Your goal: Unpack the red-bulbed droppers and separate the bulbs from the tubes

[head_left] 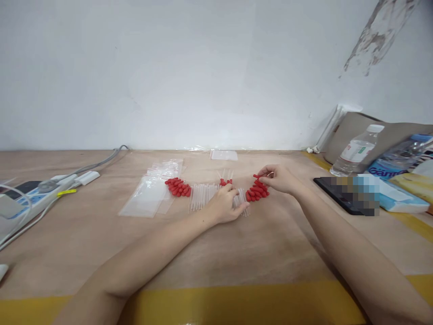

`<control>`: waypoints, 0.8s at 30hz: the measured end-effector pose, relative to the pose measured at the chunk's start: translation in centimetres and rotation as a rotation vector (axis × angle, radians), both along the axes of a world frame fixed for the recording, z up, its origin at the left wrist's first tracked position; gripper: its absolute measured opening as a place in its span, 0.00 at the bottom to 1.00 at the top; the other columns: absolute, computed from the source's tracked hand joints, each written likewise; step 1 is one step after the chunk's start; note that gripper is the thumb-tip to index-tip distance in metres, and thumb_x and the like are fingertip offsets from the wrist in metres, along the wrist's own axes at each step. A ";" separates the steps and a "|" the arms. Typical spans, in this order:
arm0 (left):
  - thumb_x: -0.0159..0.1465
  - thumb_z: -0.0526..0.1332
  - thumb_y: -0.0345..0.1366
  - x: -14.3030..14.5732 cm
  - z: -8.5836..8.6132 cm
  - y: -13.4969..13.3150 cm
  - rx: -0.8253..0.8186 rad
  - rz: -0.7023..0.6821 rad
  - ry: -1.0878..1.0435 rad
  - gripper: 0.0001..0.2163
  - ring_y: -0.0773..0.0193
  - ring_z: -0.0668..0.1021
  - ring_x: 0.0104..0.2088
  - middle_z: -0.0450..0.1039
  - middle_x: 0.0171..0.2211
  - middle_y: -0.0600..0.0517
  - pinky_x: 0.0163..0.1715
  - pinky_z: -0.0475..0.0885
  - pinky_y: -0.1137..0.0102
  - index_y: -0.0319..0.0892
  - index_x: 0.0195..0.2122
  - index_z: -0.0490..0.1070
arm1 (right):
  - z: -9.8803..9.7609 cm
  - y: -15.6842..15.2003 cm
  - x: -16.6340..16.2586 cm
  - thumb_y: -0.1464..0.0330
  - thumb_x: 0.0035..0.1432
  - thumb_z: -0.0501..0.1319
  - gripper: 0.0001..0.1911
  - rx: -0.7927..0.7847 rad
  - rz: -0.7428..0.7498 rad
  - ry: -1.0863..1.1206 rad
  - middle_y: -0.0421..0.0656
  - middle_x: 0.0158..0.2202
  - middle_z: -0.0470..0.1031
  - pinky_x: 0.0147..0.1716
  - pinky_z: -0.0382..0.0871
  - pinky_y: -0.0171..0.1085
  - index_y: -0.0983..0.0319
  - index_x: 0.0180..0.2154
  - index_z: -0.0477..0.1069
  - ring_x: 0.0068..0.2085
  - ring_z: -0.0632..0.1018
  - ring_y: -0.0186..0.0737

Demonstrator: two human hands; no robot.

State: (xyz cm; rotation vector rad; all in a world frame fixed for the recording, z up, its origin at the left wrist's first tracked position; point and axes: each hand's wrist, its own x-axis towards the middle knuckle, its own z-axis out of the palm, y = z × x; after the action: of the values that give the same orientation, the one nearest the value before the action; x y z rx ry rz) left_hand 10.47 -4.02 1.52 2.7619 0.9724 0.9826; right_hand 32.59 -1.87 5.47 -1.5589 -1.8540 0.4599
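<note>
My right hand (275, 178) pinches a red rubber dropper bulb (256, 176) between thumb and fingers, just above a pile of red bulbs (257, 192). Over the right part of a row of thin clear tubes (204, 196) rests my left hand (225, 203), its thumb apart from the curled fingers. It covers some of the tubes, and I see nothing held in it. Behind that hand lie several tubes fitted with red bulbs (227, 182), their clear ends pointing toward the wall. A second pile of red bulbs (178, 187) sits left of the row.
Clear plastic bags (144, 194) overlap left of the bulbs, and a small white stack (224, 155) lies near the wall. A power strip (43, 194) with cables is at far left. At right are a bottle (358, 151), a dark phone-like device (338, 194) and a tissue pack (402, 194).
</note>
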 end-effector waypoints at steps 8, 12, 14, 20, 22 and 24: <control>0.59 0.56 0.40 -6.4 0.0 -1.7 0.121 -0.063 0.052 0.11 0.58 0.69 0.42 0.65 0.42 0.44 0.43 0.66 0.62 0.39 0.39 0.68 | 0.3 -1.3 -1.8 0.69 0.44 0.60 0.05 -0.083 0.185 -0.157 0.40 0.25 0.76 0.24 0.65 0.30 0.62 0.27 0.72 0.26 0.74 0.33; 0.61 0.55 0.36 -9.4 -0.4 -1.9 0.104 0.020 0.046 0.07 0.60 0.69 0.40 0.66 0.40 0.47 0.42 0.66 0.62 0.41 0.36 0.70 | 0.4 -1.4 -2.1 0.69 0.45 0.58 0.06 -0.146 0.288 -0.222 0.38 0.23 0.75 0.25 0.64 0.31 0.61 0.25 0.74 0.25 0.74 0.33; 0.61 0.55 0.35 -9.9 -0.6 -1.8 0.088 0.063 0.008 0.07 0.60 0.69 0.40 0.66 0.40 0.47 0.42 0.65 0.62 0.41 0.36 0.70 | 0.6 -1.4 -2.1 0.68 0.46 0.58 0.07 -0.106 0.299 -0.269 0.38 0.22 0.75 0.26 0.64 0.31 0.60 0.23 0.74 0.26 0.74 0.34; 0.61 0.55 0.34 -9.8 -0.6 -1.6 0.059 0.059 -0.001 0.07 0.61 0.68 0.41 0.66 0.40 0.48 0.43 0.65 0.63 0.42 0.36 0.70 | 1.0 -1.0 -1.7 0.63 0.48 0.57 0.10 0.065 0.019 -0.196 0.40 0.25 0.74 0.25 0.62 0.32 0.61 0.26 0.74 0.26 0.71 0.33; 0.61 0.54 0.34 -9.7 -0.6 -1.6 0.055 0.056 0.004 0.07 0.61 0.68 0.41 0.66 0.40 0.48 0.43 0.65 0.63 0.41 0.36 0.70 | 1.2 -0.6 -2.0 0.63 0.49 0.57 0.10 0.082 -0.048 -0.171 0.39 0.24 0.74 0.25 0.62 0.32 0.61 0.25 0.73 0.26 0.71 0.33; 0.61 0.54 0.34 -9.7 -0.5 -1.6 0.056 0.062 0.001 0.07 0.61 0.68 0.41 0.66 0.40 0.48 0.43 0.65 0.63 0.41 0.36 0.70 | 1.4 0.2 -2.9 0.63 0.49 0.56 0.10 0.086 -0.083 -0.185 0.40 0.25 0.74 0.27 0.62 0.32 0.62 0.25 0.73 0.28 0.72 0.34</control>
State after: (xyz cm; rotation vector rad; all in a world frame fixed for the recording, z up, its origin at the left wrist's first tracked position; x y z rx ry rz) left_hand 0.74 -5.66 0.97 2.7932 1.0525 1.0323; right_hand 29.72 -1.72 6.92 -1.6596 -1.9104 0.2009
